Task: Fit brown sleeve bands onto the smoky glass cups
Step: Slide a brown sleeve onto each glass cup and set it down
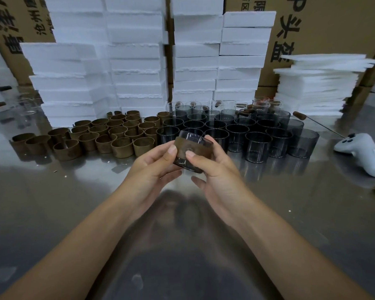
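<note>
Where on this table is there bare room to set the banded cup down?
Bare steel table lies in front of the loose sleeve bands, left of the left hand, and in front of the smoky glass cups, between the right hand and the white controller. The back row before the foam boxes is crowded.
</note>
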A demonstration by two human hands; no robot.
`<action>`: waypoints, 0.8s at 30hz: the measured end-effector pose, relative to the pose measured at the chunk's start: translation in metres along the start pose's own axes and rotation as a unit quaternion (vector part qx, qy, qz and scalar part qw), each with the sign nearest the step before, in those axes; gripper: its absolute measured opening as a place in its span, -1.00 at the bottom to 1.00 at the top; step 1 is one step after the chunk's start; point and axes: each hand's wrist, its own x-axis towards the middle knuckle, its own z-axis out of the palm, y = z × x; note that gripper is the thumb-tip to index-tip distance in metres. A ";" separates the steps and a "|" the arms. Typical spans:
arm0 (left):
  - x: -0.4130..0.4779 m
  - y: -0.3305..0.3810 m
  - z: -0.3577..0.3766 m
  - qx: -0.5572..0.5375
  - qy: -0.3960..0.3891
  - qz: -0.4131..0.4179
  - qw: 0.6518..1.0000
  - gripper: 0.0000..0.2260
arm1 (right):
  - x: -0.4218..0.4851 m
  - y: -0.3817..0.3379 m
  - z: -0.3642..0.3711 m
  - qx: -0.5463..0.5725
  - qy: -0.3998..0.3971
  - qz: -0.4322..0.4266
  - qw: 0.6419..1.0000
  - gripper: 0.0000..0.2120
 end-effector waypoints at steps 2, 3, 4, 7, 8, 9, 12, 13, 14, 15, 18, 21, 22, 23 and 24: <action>-0.001 -0.002 0.003 0.004 0.014 -0.006 1.000 -0.51 | 0.002 0.004 -0.001 -0.013 0.007 0.015 1.000 -0.34; -0.001 -0.004 0.004 0.004 0.024 -0.008 1.000 -0.52 | 0.003 0.007 -0.003 -0.018 0.013 0.023 1.000 -0.34; -0.003 -0.005 0.006 0.006 0.032 -0.008 0.999 -0.53 | 0.004 0.009 -0.004 -0.025 0.021 0.030 0.999 -0.34; -0.006 -0.009 0.011 0.029 0.031 -0.008 0.999 -0.53 | 0.008 0.012 -0.009 -0.055 0.060 0.031 0.996 -0.34; -0.006 -0.008 0.011 0.031 0.032 -0.007 0.999 -0.53 | 0.009 0.011 -0.011 -0.068 0.076 0.020 0.995 -0.40; -0.006 -0.007 0.010 0.028 0.039 -0.007 0.999 -0.53 | 0.011 0.010 -0.014 -0.082 0.095 0.005 0.992 -0.49; -0.003 -0.006 0.004 0.010 0.076 -0.011 0.997 -0.68 | 0.016 0.004 -0.031 -0.157 0.172 -0.038 0.972 -0.54; -0.002 -0.006 0.001 0.004 0.084 -0.011 0.996 -0.77 | 0.017 0.003 -0.038 -0.192 0.199 -0.044 0.960 -0.51; -0.002 -0.006 -0.001 0.000 0.091 -0.012 0.996 -0.82 | 0.018 0.002 -0.045 -0.229 0.228 -0.044 0.945 -0.49; -0.001 -0.006 -0.002 -0.003 0.097 -0.012 0.995 -0.84 | 0.018 0.002 -0.051 -0.266 0.259 -0.042 0.928 -0.47; 0.001 -0.005 -0.003 -0.026 0.115 -0.015 0.993 -0.84 | 0.019 -0.002 -0.065 -0.332 0.337 -0.055 0.879 -0.42; 0.002 -0.003 -0.002 -0.049 0.120 -0.015 0.991 -0.84 | 0.022 -0.007 -0.078 -0.322 0.368 -0.037 0.872 -0.41; 0.002 -0.003 -0.002 -0.055 0.121 -0.016 0.991 -0.84 | 0.023 -0.008 -0.082 -0.318 0.371 -0.034 0.872 -0.42; 0.002 -0.003 -0.003 -0.061 0.122 -0.016 0.991 -0.83 | 0.025 -0.008 -0.085 -0.319 0.374 -0.035 0.870 -0.42; 0.002 -0.003 -0.003 -0.066 0.122 -0.015 0.990 -0.83 | 0.026 -0.007 -0.087 -0.324 0.380 -0.041 0.865 -0.41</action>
